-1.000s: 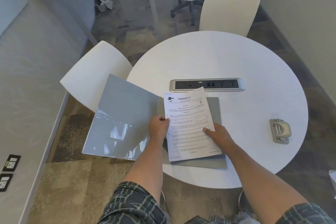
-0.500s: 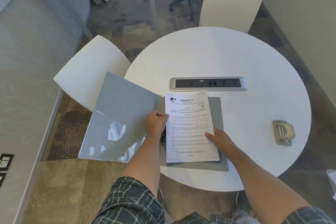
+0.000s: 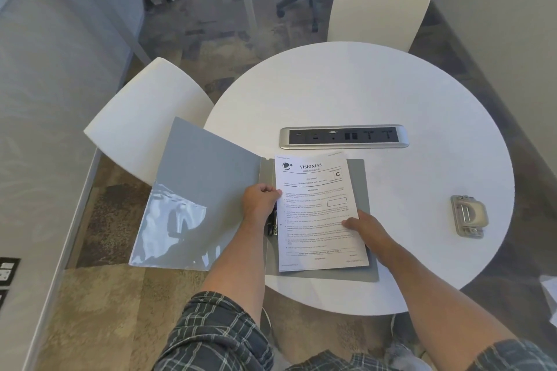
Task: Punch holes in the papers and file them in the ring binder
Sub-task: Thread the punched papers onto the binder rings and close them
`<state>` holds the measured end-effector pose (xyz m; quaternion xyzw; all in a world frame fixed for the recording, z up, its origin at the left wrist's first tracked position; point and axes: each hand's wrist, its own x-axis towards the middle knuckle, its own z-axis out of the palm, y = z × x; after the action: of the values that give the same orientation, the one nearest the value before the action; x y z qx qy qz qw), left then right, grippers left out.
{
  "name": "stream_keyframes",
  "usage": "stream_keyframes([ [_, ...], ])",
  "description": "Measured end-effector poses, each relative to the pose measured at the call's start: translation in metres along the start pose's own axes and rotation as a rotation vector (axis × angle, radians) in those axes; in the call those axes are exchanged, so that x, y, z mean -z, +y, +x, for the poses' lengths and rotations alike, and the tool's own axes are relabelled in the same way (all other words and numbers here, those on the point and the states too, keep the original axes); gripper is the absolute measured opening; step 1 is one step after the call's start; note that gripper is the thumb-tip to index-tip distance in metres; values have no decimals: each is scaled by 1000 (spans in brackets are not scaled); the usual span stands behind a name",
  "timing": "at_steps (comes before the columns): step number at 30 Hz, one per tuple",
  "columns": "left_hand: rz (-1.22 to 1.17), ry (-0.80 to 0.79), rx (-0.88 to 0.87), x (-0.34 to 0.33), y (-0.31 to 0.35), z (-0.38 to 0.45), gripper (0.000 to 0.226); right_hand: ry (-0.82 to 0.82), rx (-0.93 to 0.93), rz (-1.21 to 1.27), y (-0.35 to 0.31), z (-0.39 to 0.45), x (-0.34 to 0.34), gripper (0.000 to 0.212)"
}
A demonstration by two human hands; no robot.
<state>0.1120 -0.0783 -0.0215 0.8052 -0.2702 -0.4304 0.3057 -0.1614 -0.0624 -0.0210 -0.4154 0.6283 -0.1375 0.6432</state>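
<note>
The papers (image 3: 319, 211) have come lower and now lie almost flat on the open ring binder (image 3: 363, 190) on the tabletop (image 3: 361, 93); the left hand (image 3: 260, 202) pinches their left edge over the rings, the right hand (image 3: 366, 230) presses flat on top; punching seems done, since the hole punch (image 3: 468, 215) sits apart; threading and closing remain.

Round white table (image 3: 361, 93) bore an open grey ring binder (image 3: 366, 220), a recessed silver-rimmed socket strip (image 3: 343, 137), and a grey metal hole punch (image 3: 468, 215) near its right edge.
</note>
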Motion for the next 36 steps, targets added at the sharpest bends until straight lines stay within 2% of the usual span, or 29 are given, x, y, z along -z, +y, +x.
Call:
stream_keyframes([
  [8, -12, -8, 26, -4, 4, 5, 23, 15, 3, 17, 8, 5, 0, 34],
  [13, -76, -80, 139, -4, 8, 14, 13, 23, 22, -20, 11, 6, 0, 38],
  [17, -67, -91, 185, -5, 5, 28, 19, 38, 27, -31, 15, 10, 1, 36],
  [22, -10, -23, 11, -7, 7, 9, 25, 66, 37, -36, 18, 13, -1, 32],
  [25, 26, -11, -67, -10, 0, 5, 14, 60, 39, -29, 18, 13, -1, 33],
  [32, -6, -50, -71, -10, -8, 6, 6, 72, 45, -31, 22, 14, -1, 35],
  [36, 75, -53, -142, -11, -6, -4, 19, 69, 53, -25, 23, 13, -1, 36],
])
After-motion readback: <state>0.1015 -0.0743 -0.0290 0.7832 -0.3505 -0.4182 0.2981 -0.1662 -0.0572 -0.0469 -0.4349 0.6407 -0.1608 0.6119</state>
